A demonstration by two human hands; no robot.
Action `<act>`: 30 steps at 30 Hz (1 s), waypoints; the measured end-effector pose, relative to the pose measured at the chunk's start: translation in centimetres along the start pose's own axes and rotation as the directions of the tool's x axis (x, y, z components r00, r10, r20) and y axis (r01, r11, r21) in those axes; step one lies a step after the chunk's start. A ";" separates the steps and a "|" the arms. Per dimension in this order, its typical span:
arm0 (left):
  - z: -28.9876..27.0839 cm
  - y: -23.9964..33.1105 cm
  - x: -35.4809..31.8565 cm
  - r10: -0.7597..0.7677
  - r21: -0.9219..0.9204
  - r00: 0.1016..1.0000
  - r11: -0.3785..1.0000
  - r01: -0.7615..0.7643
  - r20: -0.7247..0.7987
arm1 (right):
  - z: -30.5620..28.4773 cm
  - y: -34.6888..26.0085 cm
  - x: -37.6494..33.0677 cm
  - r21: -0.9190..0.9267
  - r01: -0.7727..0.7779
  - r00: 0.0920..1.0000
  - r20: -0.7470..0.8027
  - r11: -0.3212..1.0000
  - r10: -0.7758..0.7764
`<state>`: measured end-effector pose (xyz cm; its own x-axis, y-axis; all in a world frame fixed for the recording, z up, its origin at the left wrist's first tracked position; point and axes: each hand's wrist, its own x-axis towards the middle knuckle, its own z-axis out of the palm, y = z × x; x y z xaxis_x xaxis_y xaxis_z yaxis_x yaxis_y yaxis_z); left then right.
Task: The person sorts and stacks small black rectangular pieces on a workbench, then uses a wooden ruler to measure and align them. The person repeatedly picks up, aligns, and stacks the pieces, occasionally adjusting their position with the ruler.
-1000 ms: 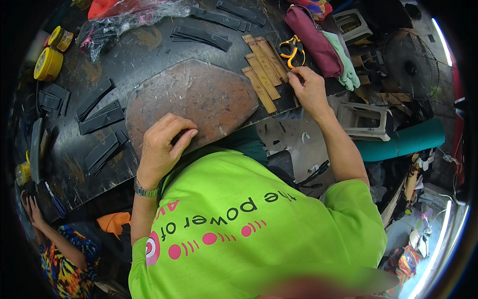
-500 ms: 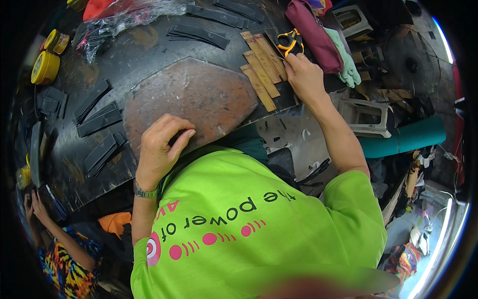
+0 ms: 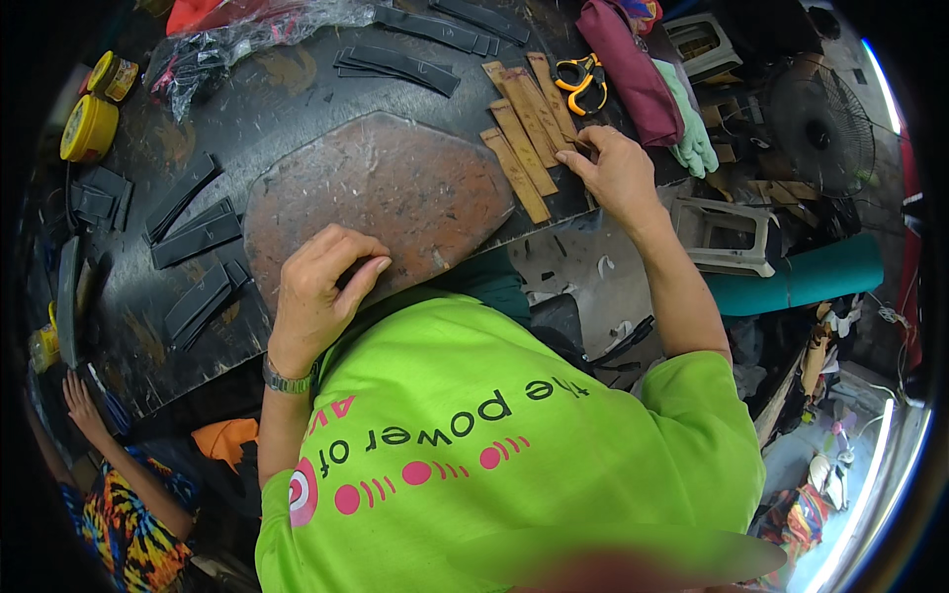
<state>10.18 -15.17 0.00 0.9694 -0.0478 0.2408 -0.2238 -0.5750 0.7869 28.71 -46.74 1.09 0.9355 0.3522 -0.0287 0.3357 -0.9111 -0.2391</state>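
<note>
My left hand (image 3: pixel 328 289) rests on the near edge of a worn brown board (image 3: pixel 386 188). Its fingers are curled in, the thumb close to the index finger, and nothing shows between them. To the right, my right hand (image 3: pixel 621 176) has thumb and index finger at the near end of a brown strip (image 3: pixel 554 91), one of several lying side by side. The fingertips appear to pinch it. Just beyond that hand, black-and-orange scissors (image 3: pixel 581 83) lie on the dark table, apart from the fingers.
Black strips (image 3: pixel 203 237) lie in small stacks at left, with more at the back. Yellow tubs (image 3: pixel 91 128) stand far left. A maroon bundle (image 3: pixel 633 74) and green glove (image 3: pixel 689 124) lie right. A co-worker's hand (image 3: pixel 84 405) is at lower left; a fan (image 3: pixel 819 128) stands right.
My right hand has let go of the scissors and come nearer, down to the end of a brown strip. My left hand stays put. The co-worker's hand has shifted slightly.
</note>
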 end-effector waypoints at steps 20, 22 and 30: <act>0.0 -0.8 -0.8 0.078 -0.004 0.997 0.997 -0.078 -0.020 | 0.0 1.1 1.4 0.736 0.103 0.979 -0.195 0.670 0.064; 0.0 -1.1 -1.0 0.112 -0.007 0.991 0.994 -0.113 -0.076 | -2.2 0.2 1.5 0.727 0.155 0.967 -0.251 0.669 0.049; 0.8 -0.1 -1.9 0.073 -0.126 0.929 0.984 -0.126 -0.362 | -8.0 -10.5 -0.7 0.718 0.286 0.888 0.050 0.635 -0.457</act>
<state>8.47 -15.65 -1.01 0.8483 0.2091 0.4865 -0.3552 -0.4566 0.8157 25.39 -39.12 11.35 0.6721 0.7396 0.0352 0.4015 -0.3241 -0.8566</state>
